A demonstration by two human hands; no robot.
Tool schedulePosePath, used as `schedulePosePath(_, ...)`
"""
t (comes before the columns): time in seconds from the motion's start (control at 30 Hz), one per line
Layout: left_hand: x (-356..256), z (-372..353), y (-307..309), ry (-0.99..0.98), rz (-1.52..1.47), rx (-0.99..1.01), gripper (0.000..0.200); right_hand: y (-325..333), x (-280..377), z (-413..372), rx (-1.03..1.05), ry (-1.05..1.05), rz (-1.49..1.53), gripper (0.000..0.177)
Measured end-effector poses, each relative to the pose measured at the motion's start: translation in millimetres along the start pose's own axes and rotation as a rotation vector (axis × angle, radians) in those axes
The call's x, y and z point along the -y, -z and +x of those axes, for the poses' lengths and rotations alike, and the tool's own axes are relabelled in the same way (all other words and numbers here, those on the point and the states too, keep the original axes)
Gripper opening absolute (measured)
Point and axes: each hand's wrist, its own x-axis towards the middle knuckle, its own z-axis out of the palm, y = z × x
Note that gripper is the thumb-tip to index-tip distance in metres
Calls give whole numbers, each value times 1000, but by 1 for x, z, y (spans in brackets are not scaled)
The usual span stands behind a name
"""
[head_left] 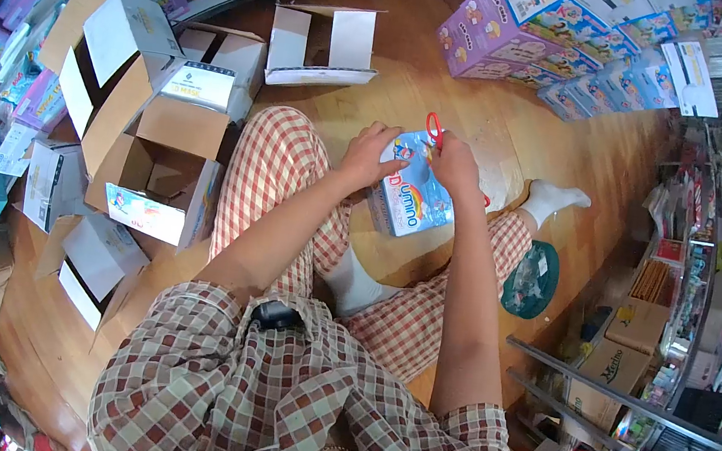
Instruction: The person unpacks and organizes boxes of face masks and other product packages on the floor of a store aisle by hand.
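A blue box [419, 199] printed with a rainbow and the word "Umino" is tilted in front of me, between my knees. My left hand [370, 154] grips its upper left edge, thumb on the printed face. At the box's upper right is my right hand [455, 162], its fingers closed round a pair of red-handled scissors [434, 127]. One red loop sticks out above that hand, and the blades are hidden. A bit of red also shows just beyond the wrist.
Several opened cartons [170, 166] crowd the floor to my left, and another white carton [325, 49] lies ahead. Stacked purple and blue boxes [504, 39] stand at the front right. A green bin [530, 280] holding clear plastic sits by my right leg, near packed shelves [637, 344].
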Motion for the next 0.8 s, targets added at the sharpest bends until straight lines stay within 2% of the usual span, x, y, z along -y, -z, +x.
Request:
schedulePosePath(0.13,0,0,-1,19,-5,4,58,-3,16,8,-50,-45,-129,22)
schedulePosePath(0.33,0,0,-2,43,12,5,59,-2,31,10,-61,-20,-172,24)
schedulePosePath(0.63,0,-2,-3,14,5,-28,58,-9,27,9,-108,-72,-97,22)
schedulePosePath(0.8,1,-2,-4,36,6,3,57,-11,30,11,-128,-36,-119,20)
